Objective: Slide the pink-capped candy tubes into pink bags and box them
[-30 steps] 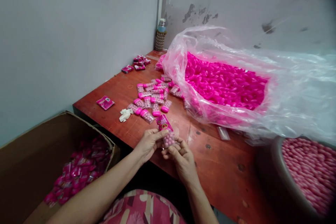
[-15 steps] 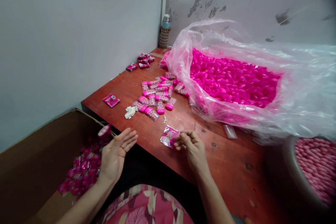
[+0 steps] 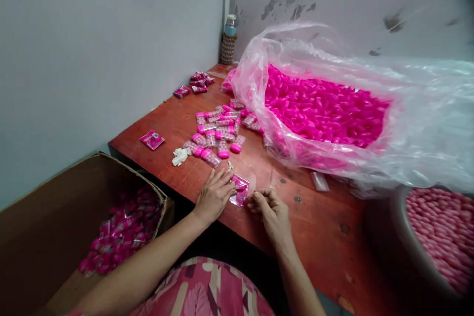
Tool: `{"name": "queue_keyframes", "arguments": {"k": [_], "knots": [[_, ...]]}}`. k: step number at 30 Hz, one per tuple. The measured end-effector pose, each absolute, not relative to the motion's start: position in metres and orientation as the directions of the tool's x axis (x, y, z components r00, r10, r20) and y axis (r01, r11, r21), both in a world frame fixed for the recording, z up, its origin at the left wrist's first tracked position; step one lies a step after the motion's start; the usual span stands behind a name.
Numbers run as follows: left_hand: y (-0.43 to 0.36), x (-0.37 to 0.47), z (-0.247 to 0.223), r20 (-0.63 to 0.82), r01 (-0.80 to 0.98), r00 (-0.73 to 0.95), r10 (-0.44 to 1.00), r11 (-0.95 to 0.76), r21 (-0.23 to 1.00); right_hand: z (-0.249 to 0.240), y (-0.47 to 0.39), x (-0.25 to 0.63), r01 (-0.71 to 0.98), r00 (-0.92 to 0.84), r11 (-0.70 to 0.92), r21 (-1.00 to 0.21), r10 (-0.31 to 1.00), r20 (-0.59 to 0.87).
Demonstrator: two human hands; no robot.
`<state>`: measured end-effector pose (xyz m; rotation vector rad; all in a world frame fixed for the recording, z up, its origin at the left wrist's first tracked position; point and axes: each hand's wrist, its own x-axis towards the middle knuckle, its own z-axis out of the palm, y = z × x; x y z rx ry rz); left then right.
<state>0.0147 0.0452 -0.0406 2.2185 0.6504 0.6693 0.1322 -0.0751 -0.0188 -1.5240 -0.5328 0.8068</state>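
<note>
A small shiny pink packet (image 3: 240, 191) lies near the front edge of the table, between my two hands. My left hand (image 3: 215, 196) rests flat at its left side, fingers stretched out and the tips touching or covering its edge. At the right side, my right hand (image 3: 272, 211) has thumb and fingers pinched together close to the packet; what they hold, if anything, is hidden. Just beyond lie several clear tubes with pink caps (image 3: 222, 149), filled with small pink balls. A crumpled white scrap (image 3: 181, 156) sits left of them.
On the left stands a cardboard box (image 3: 44, 197) holding a heap of pink packets (image 3: 122, 227). A large plastic bag of pink caps (image 3: 322, 103) spreads across the back right. To the right is a tub of pink pellets (image 3: 440, 237). A bottle (image 3: 228, 42) stands in the corner.
My left hand has moved right from beside the box to the packet, turning palm down. A pink item in the air above the box is gone from there. My right hand stays near the packet.
</note>
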Motion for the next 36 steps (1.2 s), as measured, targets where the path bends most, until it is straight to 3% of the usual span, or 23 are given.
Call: {"name": "queue_keyframes", "arguments": {"k": [4, 8, 12, 14, 17, 20, 22, 25, 28, 30, 36], "knots": [[0.039, 0.012, -0.032, 0.261, 0.146, 0.684, 0.681, -0.479, 0.865, -0.023, -0.064, 0.128, -0.011, 0.711, -0.084, -0.996, 0.7, -0.067], [0.03, 0.013, -0.014, 0.22, 0.036, 0.629, 0.745, -0.311, 0.95, -0.017, -0.055, 0.124, -0.183, 0.654, 0.011, -0.983, 0.748, -0.114], [0.031, 0.012, 0.002, 0.018, -0.006, 0.587, 0.81, -0.018, 1.0, -0.006, -0.052, 0.129, -0.248, 0.62, 0.046, -0.968, 0.775, -0.122], [0.035, 0.011, 0.004, -0.114, 0.007, 0.645, 0.756, 0.144, 0.99, -0.001, -0.05, 0.132, -0.238, 0.552, 0.008, -0.971, 0.824, -0.128], [0.04, 0.008, -0.001, -0.267, 0.003, 0.742, 0.615, 0.394, 0.919, 0.003, -0.044, 0.137, -0.144, 0.433, -0.073, -0.987, 0.892, -0.129], [0.043, 0.004, -0.007, -0.349, -0.032, 0.716, 0.604, 0.528, 0.849, 0.004, -0.028, 0.151, 0.115, 0.337, -0.126, -0.985, 0.938, -0.081], [0.044, 0.001, -0.009, -0.386, -0.029, 0.656, 0.649, 0.533, 0.846, 0.004, -0.01, 0.167, 0.423, 0.327, -0.107, -0.9, 0.944, 0.042], [0.045, -0.003, -0.01, -0.424, -0.059, 0.586, 0.69, 0.559, 0.827, 0.003, 0.027, 0.196, 0.85, 0.224, -0.069, -0.522, 0.944, 0.241], [0.047, -0.005, -0.011, -0.464, -0.132, 0.546, 0.697, 0.619, 0.775, 0.001, 0.063, 0.219, 0.986, 0.007, 0.026, -0.166, 0.981, 0.196], [0.05, -0.006, -0.013, -0.487, -0.18, 0.526, 0.697, 0.651, 0.737, 0.0, 0.08, 0.228, 0.993, -0.063, 0.075, -0.089, 0.989, 0.131], [0.063, -0.008, -0.015, -0.562, -0.407, 0.459, 0.688, 0.725, 0.555, 0.004, 0.086, 0.242, 0.99, -0.108, 0.108, -0.087, 0.994, 0.006]]}}
